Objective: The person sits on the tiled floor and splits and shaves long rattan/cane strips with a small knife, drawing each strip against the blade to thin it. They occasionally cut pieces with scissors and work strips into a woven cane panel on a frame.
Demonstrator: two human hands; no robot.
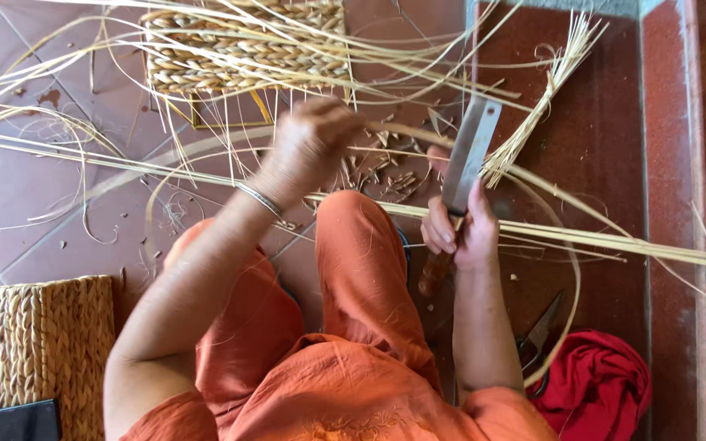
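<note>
your right hand [458,233] is closed tight around the brown wooden handle of a broad flat-bladed steel knife [469,155], the blade pointing toward 12 o'clock and its edge meeting a long pale cane strip [582,237] that runs off toward 3 o'clock. your left hand [314,143] sits at about 11 o'clock from the knife, blurred, its fingers curled over what seems to be the same cane where it bends; you cannot tell how firmly they grip. small pale cane shavings [386,171] lie on the reddish tiled floor [34,196] between your hands. a woven straw basket panel on a yellow frame [243,49] lies at 12 o'clock, loose strands spilling over it. a second woven straw basket [38,343] stands at 8 o'clock, and dark metal scissors [539,335] rest beside a crumpled red cloth [602,388] at 4 o'clock.
</note>
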